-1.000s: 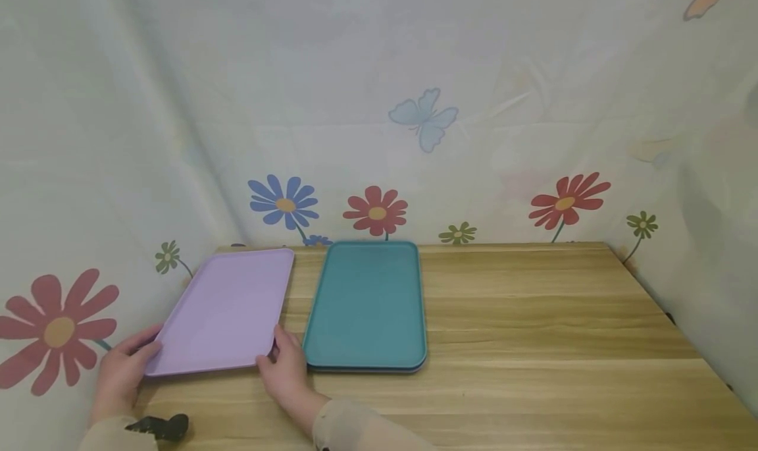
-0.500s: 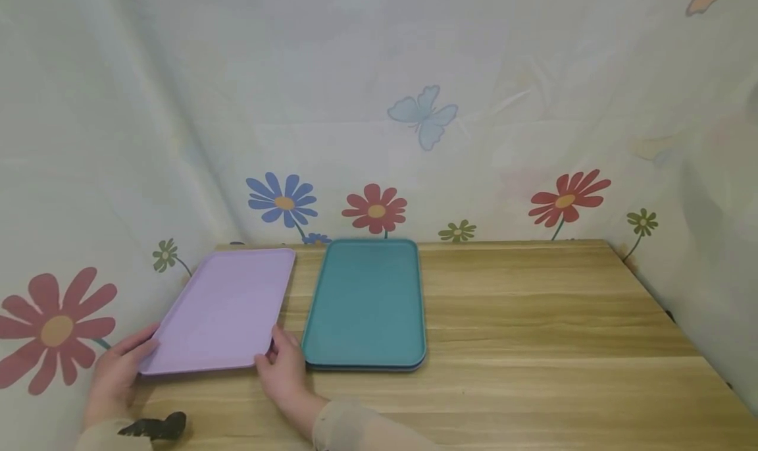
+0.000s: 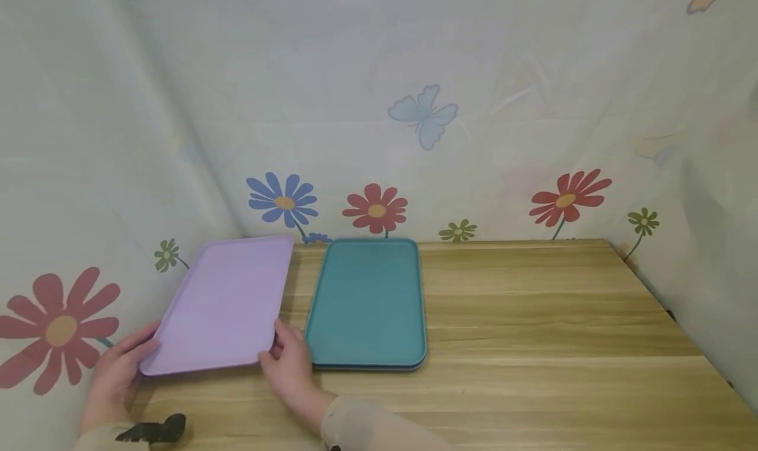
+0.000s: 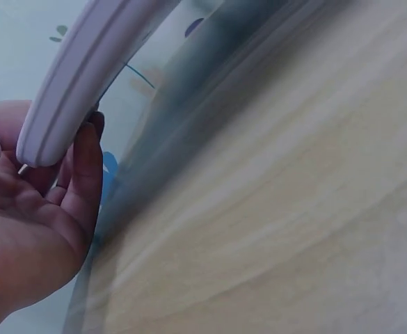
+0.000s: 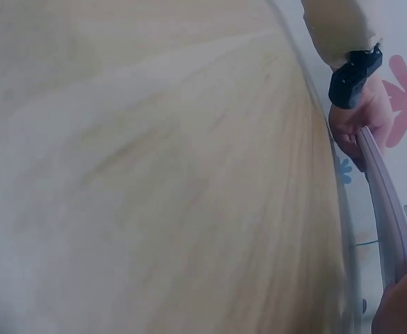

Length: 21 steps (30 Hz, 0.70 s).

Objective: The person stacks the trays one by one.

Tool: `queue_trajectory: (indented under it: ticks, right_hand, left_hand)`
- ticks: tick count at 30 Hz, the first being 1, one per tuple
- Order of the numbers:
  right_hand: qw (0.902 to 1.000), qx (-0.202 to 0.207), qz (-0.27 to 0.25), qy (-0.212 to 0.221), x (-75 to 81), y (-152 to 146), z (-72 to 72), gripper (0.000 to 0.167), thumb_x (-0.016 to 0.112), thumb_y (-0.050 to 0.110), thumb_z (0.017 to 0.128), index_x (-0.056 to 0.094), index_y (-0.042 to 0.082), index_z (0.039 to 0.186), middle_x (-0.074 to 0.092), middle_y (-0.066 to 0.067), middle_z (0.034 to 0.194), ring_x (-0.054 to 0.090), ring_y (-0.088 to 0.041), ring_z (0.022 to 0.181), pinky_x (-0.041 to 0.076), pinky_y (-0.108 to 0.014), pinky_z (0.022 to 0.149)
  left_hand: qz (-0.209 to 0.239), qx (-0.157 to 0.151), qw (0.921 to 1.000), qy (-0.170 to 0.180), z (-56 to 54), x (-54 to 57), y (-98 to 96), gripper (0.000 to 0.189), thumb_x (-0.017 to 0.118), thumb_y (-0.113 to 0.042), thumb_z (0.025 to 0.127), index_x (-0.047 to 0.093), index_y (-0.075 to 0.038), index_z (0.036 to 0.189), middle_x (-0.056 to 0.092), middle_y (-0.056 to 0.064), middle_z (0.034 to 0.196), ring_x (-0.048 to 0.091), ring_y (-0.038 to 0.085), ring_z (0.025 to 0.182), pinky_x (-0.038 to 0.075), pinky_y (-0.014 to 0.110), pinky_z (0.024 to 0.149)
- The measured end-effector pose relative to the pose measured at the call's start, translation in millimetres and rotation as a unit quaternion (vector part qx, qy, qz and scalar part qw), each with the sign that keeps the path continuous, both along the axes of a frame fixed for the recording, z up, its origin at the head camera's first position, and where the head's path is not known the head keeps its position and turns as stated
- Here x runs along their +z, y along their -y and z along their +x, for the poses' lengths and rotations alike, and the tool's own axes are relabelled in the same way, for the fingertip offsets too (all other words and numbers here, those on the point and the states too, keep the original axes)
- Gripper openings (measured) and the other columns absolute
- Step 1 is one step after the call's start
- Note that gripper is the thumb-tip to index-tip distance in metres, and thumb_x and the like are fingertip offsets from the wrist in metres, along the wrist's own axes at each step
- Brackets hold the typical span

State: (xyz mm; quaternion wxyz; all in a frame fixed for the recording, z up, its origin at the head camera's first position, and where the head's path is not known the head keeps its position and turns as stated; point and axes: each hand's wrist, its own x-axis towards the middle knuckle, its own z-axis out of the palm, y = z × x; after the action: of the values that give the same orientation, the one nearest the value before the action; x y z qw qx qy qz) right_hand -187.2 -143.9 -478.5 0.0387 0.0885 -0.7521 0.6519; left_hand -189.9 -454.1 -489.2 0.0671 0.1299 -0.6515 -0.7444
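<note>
A lilac rectangular tray [image 3: 222, 303] is at the left of the wooden table, held by both hands at its near corners. My left hand [image 3: 115, 378] grips the left corner, thumb above and fingers below; in the left wrist view the curled fingers show under the tray edge [image 4: 71, 90]. My right hand [image 3: 290, 365] pinches the right corner with its thumb on the rim. Both wrist views show the tray's edge raised off the tabletop. Beside it lies a teal tray [image 3: 367, 303], with another tray's rim showing just beneath it.
The wooden tabletop [image 3: 533, 319] stretches to the right of the teal tray. A pale curtain [image 3: 485, 62] printed with flowers and butterflies hangs behind and along the sides. A black strap piece [image 3: 156, 430] is at the left wrist.
The lilac tray's far edge has risen, while its near edge stays at about the same height. My right hand has shifted slightly right. The teal tray has stayed in place.
</note>
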Motion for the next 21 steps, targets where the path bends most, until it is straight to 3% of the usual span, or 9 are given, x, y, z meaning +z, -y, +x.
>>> queue_trajectory:
  ticks: [5,11,18,21]
  right_hand:
    - [0.9990,0.009,-0.040,0.018,4.4,-4.9,-0.8,0.057,0.072,-0.009,0.079,0.056,-0.008,0.134,0.057,-0.012,0.121,0.064,-0.018,0.103,0.051,-0.017,0.085]
    - [0.9974,0.011,-0.063,0.032,9.0,-12.7,-0.8,0.056,0.070,-0.010,0.080,0.055,-0.009,0.134,0.057,-0.011,0.119,0.064,-0.020,0.105,0.051,-0.020,0.087]
    - [0.9956,0.019,-0.086,0.031,11.7,-25.0,-0.7,0.056,0.069,-0.011,0.080,0.053,-0.011,0.135,0.055,-0.016,0.125,0.062,-0.024,0.109,0.051,-0.021,0.089]
    - [0.9960,0.022,-0.082,0.029,15.2,-32.0,0.5,0.056,0.068,-0.010,0.082,0.052,-0.010,0.135,0.054,-0.018,0.127,0.062,-0.026,0.111,0.051,-0.022,0.090]
  left_hand:
    - [0.004,-0.027,0.9996,-0.005,4.0,9.7,-2.0,0.042,0.065,-0.005,0.095,0.063,-0.026,0.131,0.064,-0.028,0.104,0.057,-0.011,0.094,0.047,0.010,0.077]
    - [-0.003,-0.040,0.9990,-0.022,2.5,19.9,-6.4,0.041,0.064,-0.002,0.095,0.065,-0.023,0.130,0.065,-0.025,0.106,0.057,-0.008,0.095,0.049,0.013,0.076]
    - [0.003,-0.027,0.9995,-0.014,-3.1,28.7,-15.9,0.037,0.067,-0.003,0.093,0.071,-0.024,0.122,0.067,-0.022,0.101,0.062,-0.003,0.090,0.052,0.017,0.072]
    - [0.001,-0.039,0.9991,-0.019,-4.2,34.1,-20.7,0.036,0.066,-0.003,0.094,0.072,-0.025,0.122,0.067,-0.022,0.102,0.062,-0.001,0.089,0.054,0.019,0.071]
